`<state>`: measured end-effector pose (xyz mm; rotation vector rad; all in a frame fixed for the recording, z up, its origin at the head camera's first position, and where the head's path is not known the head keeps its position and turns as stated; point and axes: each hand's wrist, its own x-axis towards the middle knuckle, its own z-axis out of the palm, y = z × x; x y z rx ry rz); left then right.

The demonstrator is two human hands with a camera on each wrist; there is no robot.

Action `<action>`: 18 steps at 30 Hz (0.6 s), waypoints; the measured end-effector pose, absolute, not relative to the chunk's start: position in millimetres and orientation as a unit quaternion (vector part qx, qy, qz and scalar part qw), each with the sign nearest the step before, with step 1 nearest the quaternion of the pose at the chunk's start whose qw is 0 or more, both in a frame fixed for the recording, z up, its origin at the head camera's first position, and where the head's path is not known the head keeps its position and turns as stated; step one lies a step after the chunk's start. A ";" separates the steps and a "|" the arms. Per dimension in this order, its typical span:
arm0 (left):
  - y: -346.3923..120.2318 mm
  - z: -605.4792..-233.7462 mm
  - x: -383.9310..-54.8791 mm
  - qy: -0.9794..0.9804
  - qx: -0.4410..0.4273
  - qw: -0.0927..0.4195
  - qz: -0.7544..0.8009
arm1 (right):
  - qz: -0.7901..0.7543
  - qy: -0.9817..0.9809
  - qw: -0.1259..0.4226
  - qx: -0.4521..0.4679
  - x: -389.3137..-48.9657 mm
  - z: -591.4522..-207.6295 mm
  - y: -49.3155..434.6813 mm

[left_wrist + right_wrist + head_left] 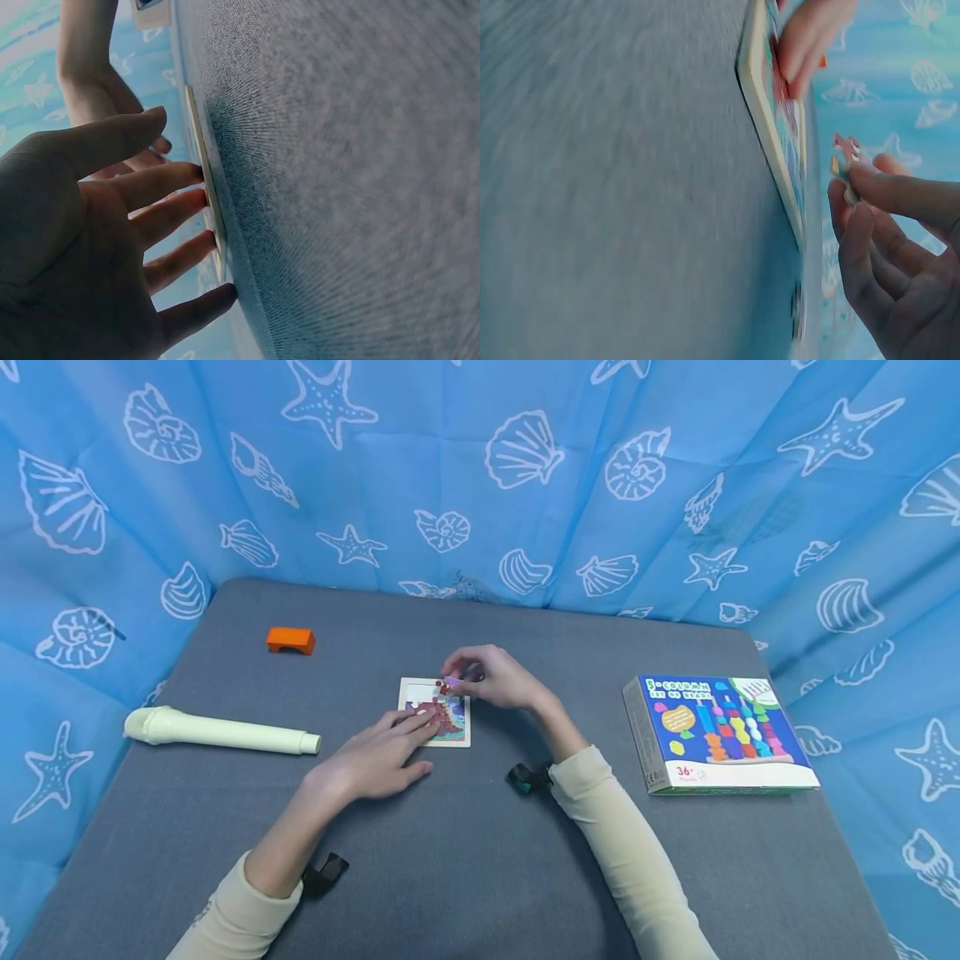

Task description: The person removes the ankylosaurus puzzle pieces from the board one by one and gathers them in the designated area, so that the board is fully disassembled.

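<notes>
A small jigsaw puzzle (446,717) in a pale frame lies on the table, its picture reddish, purple and teal. The white backing shows through in its upper part. Over the lower left of the puzzle rests my left hand (375,756), fingers stretched out; in the left wrist view its fingertips touch the board (202,146). At the puzzle's upper right, my right hand (498,677) pinches a puzzle piece (847,144) between thumb and fingers. In the right wrist view that piece is held up apart from the board. My right fingers partly cover it in the head view.
An orange arched block (291,640) sits at the back left. A pale green toy microphone (225,732) lies to the left. On the right is a bead-game box (720,735). A small flat item (799,311), blurred, lies beyond the board. A blue shell-print curtain (480,485) surrounds the table.
</notes>
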<state>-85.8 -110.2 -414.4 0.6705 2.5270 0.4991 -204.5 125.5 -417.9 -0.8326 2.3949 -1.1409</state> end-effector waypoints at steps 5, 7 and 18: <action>-110.8 -414.2 -85.9 0.922 0.240 0.241 0.185 | -0.446 0.832 0.195 -0.266 -207.1 -418.9 148.9; -110.9 -414.5 -86.2 0.921 0.240 0.243 0.187 | -0.462 0.825 0.199 -0.256 -207.8 -418.9 159.1; -111.4 -414.8 -84.6 0.919 0.242 0.240 0.195 | -0.484 0.831 0.180 -0.204 -215.3 -422.1 209.2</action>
